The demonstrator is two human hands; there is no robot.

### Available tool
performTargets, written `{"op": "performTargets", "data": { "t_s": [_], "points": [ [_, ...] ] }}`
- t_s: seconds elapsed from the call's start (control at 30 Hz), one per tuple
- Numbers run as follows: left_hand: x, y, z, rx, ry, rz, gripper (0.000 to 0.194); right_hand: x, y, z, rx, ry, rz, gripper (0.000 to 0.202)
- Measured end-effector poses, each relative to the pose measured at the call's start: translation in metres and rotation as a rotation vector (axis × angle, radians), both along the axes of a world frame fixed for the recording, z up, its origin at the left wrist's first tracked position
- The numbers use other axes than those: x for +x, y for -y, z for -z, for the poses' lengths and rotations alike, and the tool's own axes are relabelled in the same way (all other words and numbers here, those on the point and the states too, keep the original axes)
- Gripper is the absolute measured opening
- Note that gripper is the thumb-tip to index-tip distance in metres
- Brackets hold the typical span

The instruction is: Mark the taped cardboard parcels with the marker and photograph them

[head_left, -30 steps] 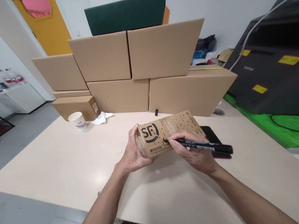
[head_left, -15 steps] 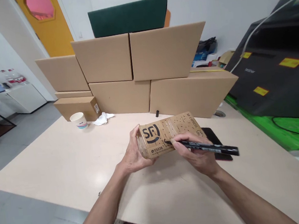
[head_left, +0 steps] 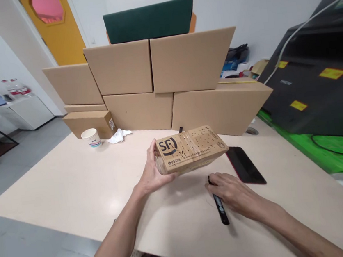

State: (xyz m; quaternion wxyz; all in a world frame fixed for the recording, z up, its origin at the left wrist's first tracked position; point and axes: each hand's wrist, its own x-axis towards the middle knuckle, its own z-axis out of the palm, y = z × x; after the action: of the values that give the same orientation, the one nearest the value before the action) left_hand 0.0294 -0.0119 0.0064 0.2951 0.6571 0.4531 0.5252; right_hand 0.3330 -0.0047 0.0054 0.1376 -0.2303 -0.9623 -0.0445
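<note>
My left hand [head_left: 150, 170] grips the left end of a small brown cardboard box [head_left: 196, 142] printed with a black SF logo and dark specks. The box is tilted above the table, its printed face up. My right hand [head_left: 228, 190] is closed around a black marker pen [head_left: 220, 208], close to the tabletop and apart from the box. The marker's thick end points toward me; its other end sits by my fingertips. A black marker cap [head_left: 180, 130] stands behind the box, partly hidden by it. Right of the box lies a dark phone [head_left: 246, 165].
Large cardboard boxes [head_left: 135, 112] are stacked along the table's [head_left: 57, 187] far side, topped by a dark green box [head_left: 150, 21]. A paper cup [head_left: 91, 138] and crumpled tissue [head_left: 119, 135] are at the left. A black machine [head_left: 315, 83] stands at the right.
My right hand has come away from the box's face, down toward me, and the marker has swung to point its thick end at me. The box has shifted slightly left and up, uncovering the phone.
</note>
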Motion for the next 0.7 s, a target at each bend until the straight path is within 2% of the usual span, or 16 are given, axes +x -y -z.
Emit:
{"op": "performTargets", "data": {
  "t_s": [0.13,0.33,0.43,0.53,0.7],
  "points": [
    [-0.002,-0.003,0.001,-0.028,0.055,-0.007,0.134,-0.001,-0.005,0.018,-0.078,0.090,0.078,0.032],
    [-0.004,-0.005,0.002,-0.070,0.108,0.005,0.134,0.003,-0.007,0.023,-0.231,0.095,0.150,0.040],
    [-0.005,-0.006,0.002,-0.090,0.117,0.025,0.135,0.011,-0.009,0.026,-0.270,-0.015,0.173,0.044],
    [-0.007,-0.007,0.003,-0.100,0.119,0.043,0.134,0.022,-0.015,0.029,-0.282,-0.199,0.244,0.036],
    [-0.010,-0.009,0.006,-0.150,0.111,0.061,0.140,0.043,-0.038,0.031,-0.252,-0.560,0.532,0.039]
  ]
}}
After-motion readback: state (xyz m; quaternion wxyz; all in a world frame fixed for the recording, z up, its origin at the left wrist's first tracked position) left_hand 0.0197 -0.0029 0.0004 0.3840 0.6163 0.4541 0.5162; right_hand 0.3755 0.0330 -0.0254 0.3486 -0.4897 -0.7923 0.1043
